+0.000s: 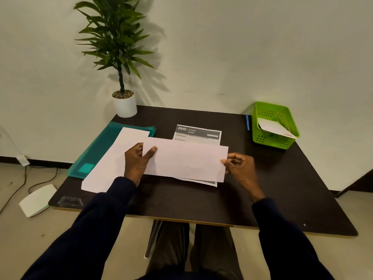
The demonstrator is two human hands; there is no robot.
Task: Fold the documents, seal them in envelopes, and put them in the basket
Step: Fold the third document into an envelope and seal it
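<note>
A printed document [197, 133] with a dark "2940 KITCHEN" header lies in the middle of the dark table [282, 188]. Its near part is folded up over itself, blank side up [185, 160]. My left hand [137, 160] pinches the fold's left edge, thumb on top. My right hand [241, 166] pinches its right edge. A blank white sheet [109, 164] lies to the left, partly under my left hand. The green basket [260, 118] stands at the far right and holds a white envelope [274, 127].
A teal plastic folder [101, 148] lies at the table's left under the white sheet. A blue pen [247, 122] rests beside the basket. A potted plant [125, 106] stands at the far left corner. A white device [37, 200] and cables are on the floor at left.
</note>
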